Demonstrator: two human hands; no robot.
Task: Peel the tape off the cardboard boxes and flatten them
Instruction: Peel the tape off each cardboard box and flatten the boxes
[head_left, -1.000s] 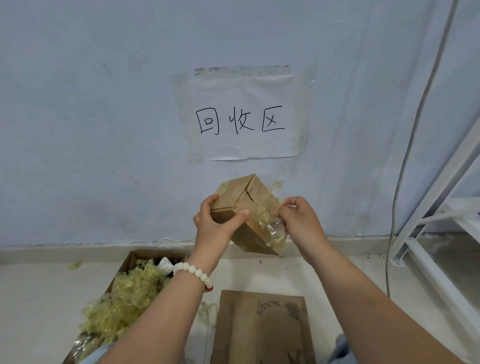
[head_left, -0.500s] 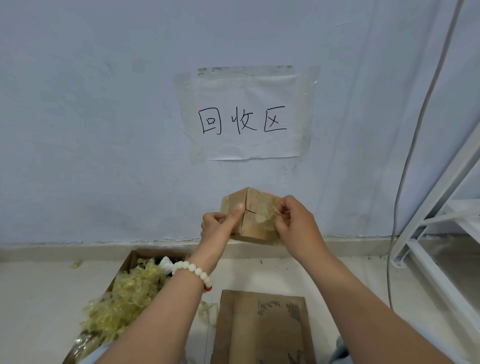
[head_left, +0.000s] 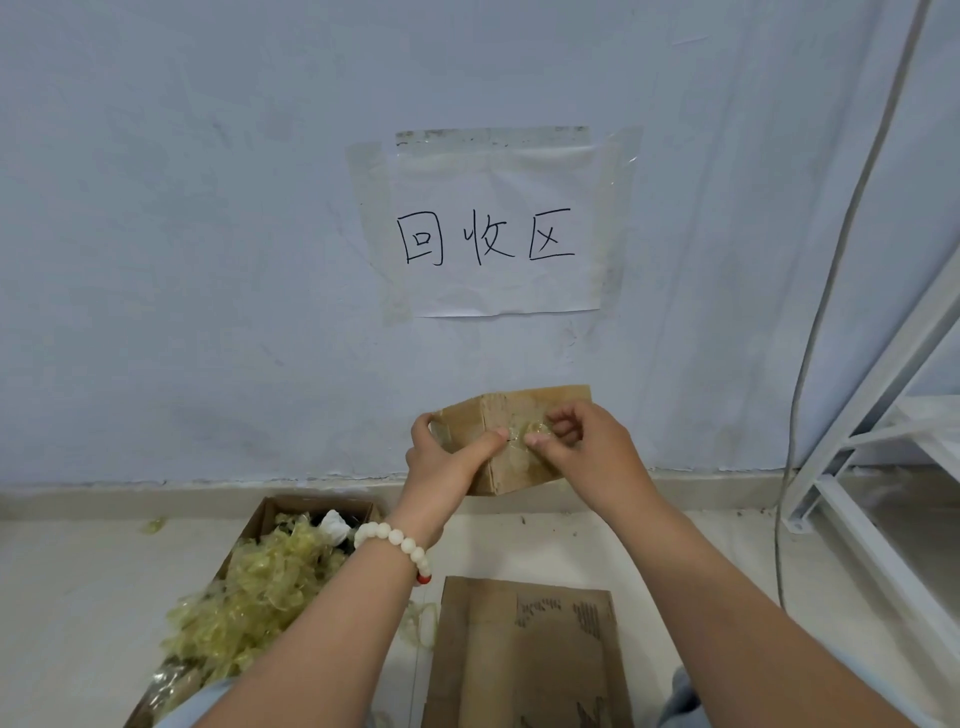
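Before wall (head_left: 208, 260) | left grip (head_left: 441, 462) holds cardboard box (head_left: 519, 404) | right grip (head_left: 587, 457) pinches tape (head_left: 536, 427)

The pale floor (head_left: 519, 545) below me bears a carton (head_left: 317, 503) of peeled tape (head_left: 260, 587), flattened cardboard (head_left: 483, 654), and perhaps a tape scrap (head_left: 154, 525).

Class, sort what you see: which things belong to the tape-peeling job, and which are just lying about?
Job: small box, its tape, left hand, right hand, flattened cardboard, carton of peeled tape.
Lying about: paper sign, grey cable, white rack.
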